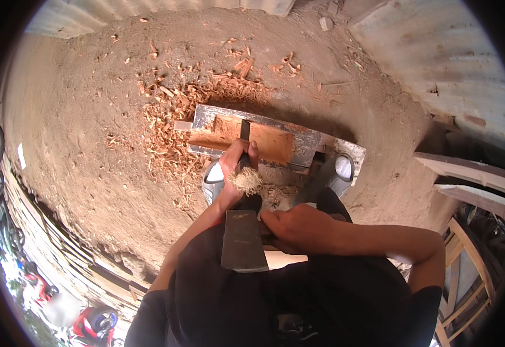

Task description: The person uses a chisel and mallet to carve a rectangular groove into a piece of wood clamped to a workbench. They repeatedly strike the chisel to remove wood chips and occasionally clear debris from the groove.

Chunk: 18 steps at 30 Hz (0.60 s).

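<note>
A long wooden block (313, 139) with dark, worn paint lies on the ground in front of me, a raw orange-brown hollow cut into its left part. My left hand (232, 162) is wrapped round a chisel (245, 130), whose metal blade reaches into that hollow. The top end of its handle is splayed into a pale, frayed tuft. Close to my body, my right hand (301, 228) grips a hatchet (243, 240). The broad dark hatchet head lies just below the frayed handle end; the hatchet handle is mostly hidden by my fingers.
My grey shoes (345, 168) are at the block, one on either side of my hands. Wood shavings (174, 127) litter the dirt to the left and beyond. Corrugated metal sheets (443, 58) stand at the far right, with planks (466, 165) and a wooden frame (466, 277) nearer.
</note>
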Each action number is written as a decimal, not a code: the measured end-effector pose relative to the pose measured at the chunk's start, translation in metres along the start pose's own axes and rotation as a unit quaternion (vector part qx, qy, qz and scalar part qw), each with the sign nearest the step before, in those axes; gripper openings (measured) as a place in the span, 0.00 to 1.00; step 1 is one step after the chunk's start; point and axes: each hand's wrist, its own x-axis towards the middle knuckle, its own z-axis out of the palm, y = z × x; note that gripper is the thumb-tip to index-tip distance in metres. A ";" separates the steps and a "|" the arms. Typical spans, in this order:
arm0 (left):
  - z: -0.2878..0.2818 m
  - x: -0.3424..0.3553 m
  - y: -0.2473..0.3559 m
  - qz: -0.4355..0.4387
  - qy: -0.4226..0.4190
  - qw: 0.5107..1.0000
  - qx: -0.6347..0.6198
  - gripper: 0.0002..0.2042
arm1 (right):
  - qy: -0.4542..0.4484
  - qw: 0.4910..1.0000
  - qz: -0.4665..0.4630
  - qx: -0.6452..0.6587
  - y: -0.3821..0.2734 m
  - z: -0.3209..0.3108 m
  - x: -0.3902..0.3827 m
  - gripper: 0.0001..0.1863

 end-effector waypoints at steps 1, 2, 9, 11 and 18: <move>-0.001 0.001 0.001 -0.013 -0.005 1.000 0.009 0.12 | 0.020 1.000 -0.015 0.014 0.001 0.005 -0.002 0.20; 0.001 -0.001 -0.001 -0.006 -0.001 1.000 0.015 0.12 | 0.035 0.999 0.013 0.037 0.006 0.006 -0.001 0.20; 0.001 0.004 0.002 -0.023 -0.006 0.997 0.072 0.14 | 0.034 0.997 0.042 0.062 -0.010 -0.020 -0.002 0.21; 0.002 0.010 0.005 -0.026 -0.018 0.995 0.097 0.15 | 0.075 0.995 0.015 0.070 -0.003 -0.016 -0.002 0.21; 0.004 0.017 -0.017 -0.050 -0.015 0.986 0.158 0.18 | 0.059 0.996 0.038 0.059 -0.005 -0.031 0.004 0.19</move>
